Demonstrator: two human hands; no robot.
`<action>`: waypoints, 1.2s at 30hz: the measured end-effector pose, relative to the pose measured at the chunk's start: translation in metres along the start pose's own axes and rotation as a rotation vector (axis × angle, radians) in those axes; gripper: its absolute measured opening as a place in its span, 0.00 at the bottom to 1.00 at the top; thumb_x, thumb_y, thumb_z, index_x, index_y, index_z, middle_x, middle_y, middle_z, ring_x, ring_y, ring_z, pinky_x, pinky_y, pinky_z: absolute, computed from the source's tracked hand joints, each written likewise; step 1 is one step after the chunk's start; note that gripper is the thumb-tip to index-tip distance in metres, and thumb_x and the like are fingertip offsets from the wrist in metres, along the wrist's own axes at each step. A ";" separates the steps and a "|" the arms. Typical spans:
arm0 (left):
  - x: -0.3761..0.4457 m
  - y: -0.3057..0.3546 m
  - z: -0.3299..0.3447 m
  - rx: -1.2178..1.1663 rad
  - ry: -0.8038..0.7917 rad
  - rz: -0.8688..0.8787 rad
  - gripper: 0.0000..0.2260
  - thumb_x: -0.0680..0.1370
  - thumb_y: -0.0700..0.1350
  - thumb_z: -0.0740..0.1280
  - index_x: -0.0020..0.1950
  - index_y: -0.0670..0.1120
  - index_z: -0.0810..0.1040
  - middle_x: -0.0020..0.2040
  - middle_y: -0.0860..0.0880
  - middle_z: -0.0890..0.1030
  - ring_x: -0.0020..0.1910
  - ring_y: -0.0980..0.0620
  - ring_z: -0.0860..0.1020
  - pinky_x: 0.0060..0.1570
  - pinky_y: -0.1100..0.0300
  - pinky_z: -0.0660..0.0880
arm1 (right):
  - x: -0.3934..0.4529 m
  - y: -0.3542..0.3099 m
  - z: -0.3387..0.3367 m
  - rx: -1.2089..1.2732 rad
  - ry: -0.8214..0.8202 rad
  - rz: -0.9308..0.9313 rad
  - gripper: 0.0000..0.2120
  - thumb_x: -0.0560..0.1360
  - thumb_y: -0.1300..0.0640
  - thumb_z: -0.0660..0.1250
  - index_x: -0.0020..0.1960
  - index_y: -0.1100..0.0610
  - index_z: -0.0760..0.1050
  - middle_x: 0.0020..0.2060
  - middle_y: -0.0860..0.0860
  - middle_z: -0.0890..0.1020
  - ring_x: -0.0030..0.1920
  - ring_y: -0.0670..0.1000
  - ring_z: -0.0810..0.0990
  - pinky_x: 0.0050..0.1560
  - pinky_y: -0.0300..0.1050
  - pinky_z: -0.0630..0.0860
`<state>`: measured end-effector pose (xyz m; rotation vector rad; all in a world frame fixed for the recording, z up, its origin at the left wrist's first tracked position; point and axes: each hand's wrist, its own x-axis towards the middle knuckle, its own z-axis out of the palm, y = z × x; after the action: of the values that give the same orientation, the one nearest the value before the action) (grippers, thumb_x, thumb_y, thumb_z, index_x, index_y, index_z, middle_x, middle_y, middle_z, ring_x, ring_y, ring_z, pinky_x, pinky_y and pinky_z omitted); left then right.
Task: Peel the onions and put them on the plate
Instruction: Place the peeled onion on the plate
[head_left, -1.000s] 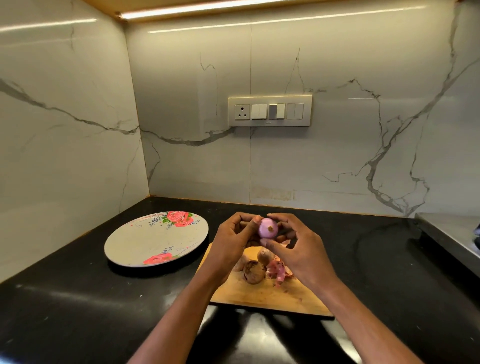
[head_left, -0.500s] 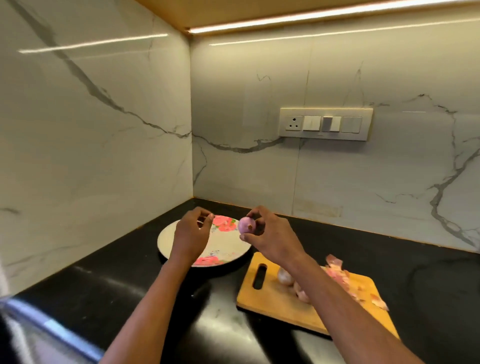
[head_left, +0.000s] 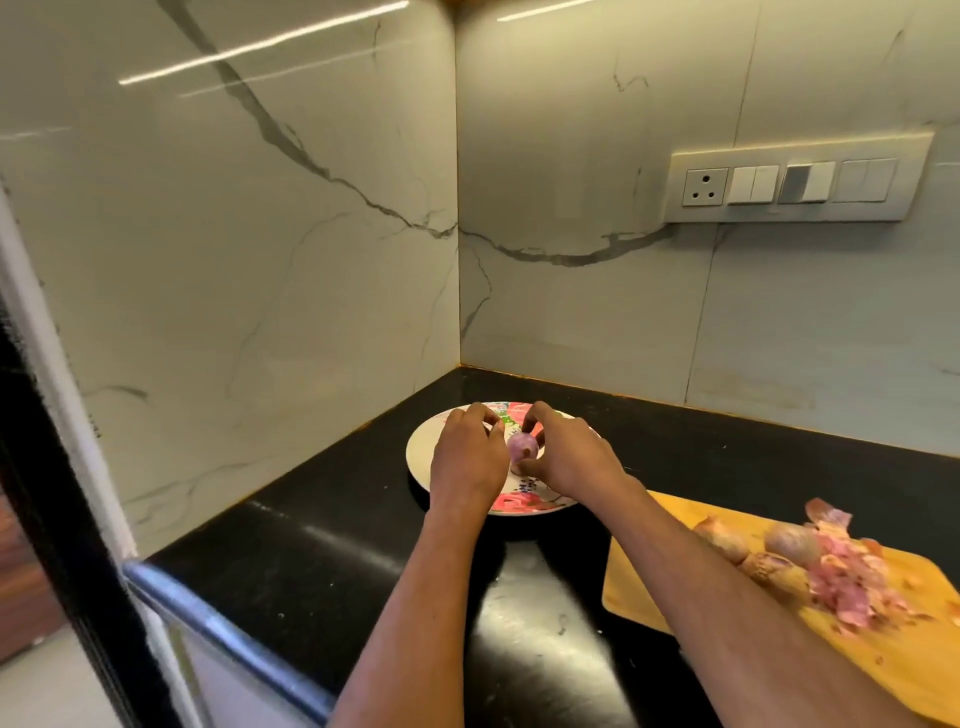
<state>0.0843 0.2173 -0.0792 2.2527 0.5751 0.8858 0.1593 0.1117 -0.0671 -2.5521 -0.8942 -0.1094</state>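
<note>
A peeled purple onion (head_left: 521, 447) sits low over the white floral plate (head_left: 422, 457) in the counter's corner. My right hand (head_left: 569, 457) pinches the onion between thumb and fingertips. My left hand (head_left: 467, 457) hovers just left of the onion above the plate, fingers curled, holding nothing that I can see. Three unpeeled onions (head_left: 758, 551) lie on the wooden cutting board (head_left: 883, 654) at the right, beside a heap of pink onion skins (head_left: 847, 577).
The black counter (head_left: 332, 561) meets marble walls at the back and left. Its steel-edged front rim (head_left: 218, 629) runs across the lower left. A socket and switch panel (head_left: 795, 179) is on the back wall.
Both hands have moved from above the cutting board leftward to the plate. The right hand carried the peeled onion down over the plate, and the view swung left.
</note>
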 end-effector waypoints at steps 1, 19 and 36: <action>0.000 0.001 0.001 -0.001 -0.006 -0.002 0.10 0.83 0.45 0.64 0.63 0.47 0.77 0.62 0.47 0.78 0.58 0.50 0.78 0.56 0.57 0.75 | 0.000 0.002 -0.001 0.009 -0.007 0.001 0.26 0.72 0.47 0.76 0.65 0.45 0.68 0.59 0.49 0.83 0.56 0.52 0.81 0.54 0.50 0.79; -0.033 0.051 0.015 -0.286 -0.197 0.114 0.07 0.81 0.49 0.66 0.58 0.51 0.78 0.53 0.51 0.83 0.47 0.56 0.81 0.46 0.63 0.76 | -0.140 0.108 -0.122 0.285 0.237 0.037 0.07 0.77 0.51 0.71 0.55 0.46 0.79 0.46 0.40 0.81 0.47 0.38 0.79 0.44 0.29 0.72; -0.086 0.157 0.079 -0.310 -0.423 0.363 0.06 0.81 0.44 0.68 0.57 0.48 0.80 0.49 0.54 0.80 0.48 0.58 0.79 0.49 0.66 0.77 | -0.174 0.151 -0.125 0.137 0.012 0.079 0.14 0.77 0.51 0.72 0.62 0.43 0.76 0.54 0.43 0.82 0.47 0.43 0.81 0.46 0.35 0.78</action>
<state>0.1077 0.0247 -0.0520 2.1916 -0.1588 0.5821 0.1225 -0.1469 -0.0469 -2.4529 -0.7678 -0.0384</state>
